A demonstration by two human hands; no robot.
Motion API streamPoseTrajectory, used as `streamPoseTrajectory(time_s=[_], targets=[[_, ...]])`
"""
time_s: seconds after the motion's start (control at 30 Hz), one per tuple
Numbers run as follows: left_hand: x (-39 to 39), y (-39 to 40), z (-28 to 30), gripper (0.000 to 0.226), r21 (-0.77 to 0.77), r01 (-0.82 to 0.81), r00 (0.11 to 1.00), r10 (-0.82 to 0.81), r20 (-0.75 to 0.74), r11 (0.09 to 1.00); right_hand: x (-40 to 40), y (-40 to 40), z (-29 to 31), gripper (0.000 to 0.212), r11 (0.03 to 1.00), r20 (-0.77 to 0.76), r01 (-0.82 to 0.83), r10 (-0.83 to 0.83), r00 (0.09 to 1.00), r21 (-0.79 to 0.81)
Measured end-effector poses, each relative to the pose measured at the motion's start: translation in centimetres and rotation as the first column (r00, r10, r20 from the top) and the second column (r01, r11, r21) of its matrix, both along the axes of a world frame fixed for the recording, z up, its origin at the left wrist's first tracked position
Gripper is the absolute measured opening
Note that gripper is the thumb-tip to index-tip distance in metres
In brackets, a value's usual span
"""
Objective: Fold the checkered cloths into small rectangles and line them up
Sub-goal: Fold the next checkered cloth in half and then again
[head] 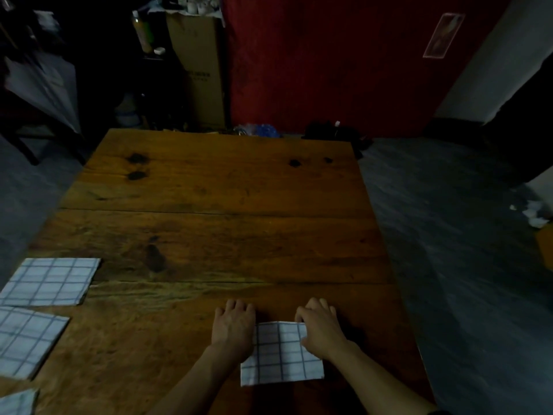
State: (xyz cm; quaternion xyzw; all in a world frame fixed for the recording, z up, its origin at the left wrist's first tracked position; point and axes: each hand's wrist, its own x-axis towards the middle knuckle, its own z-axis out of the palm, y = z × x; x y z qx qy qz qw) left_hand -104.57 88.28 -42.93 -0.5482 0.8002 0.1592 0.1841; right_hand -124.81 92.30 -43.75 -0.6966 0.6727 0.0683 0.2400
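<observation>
Dim room, bare wooden table [209, 235]: a person's left hand [234, 323] lies flat and right hand [320, 324] curls onto a folded checkered cloth [281, 359] at six o'clock. Letting go unevenly could spring the fold. Two folded cloths [49, 281] wait at nine o'clock.
</observation>
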Motion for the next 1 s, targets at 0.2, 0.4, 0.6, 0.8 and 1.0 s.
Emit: streamPoseTrajectory(time_s=[0.2,0.4,0.6,0.8,1.0], targets=[[0.8,0.8,-0.6,0.058,-0.041,0.008,0.996,-0.012,-0.088,0.999,0.4,-0.4,0.6,0.011,0.999,0.163,0.037,-0.032,0.986,-0.028],[1.2,1.4,0.2,0.053,-0.074,0.024,0.979,-0.038,-0.2,0.997,0.0,-0.2,3.1,0.007,0.993,0.388,0.115,-0.113,0.915,0.019],[2.1,1.4,1.6,0.027,-0.109,-0.012,0.924,-0.03,-0.381,0.994,-1.7,0.6,6.2,0.01,0.985,0.431,0.156,-0.107,0.896,-0.08],[3.5,1.1,2.7,0.007,-0.053,-0.14,0.758,0.072,-0.648,0.989,-2.6,2.4,9.2,0.006,0.979,0.425,0.155,-0.085,0.901,-0.133],[4.4,2.7,5.3,0.014,0.003,-0.292,0.575,0.178,-0.799,0.956,-2.1,4.1,10.1,0.004,0.961,0.456,0.179,-0.066,0.888,-0.21]])
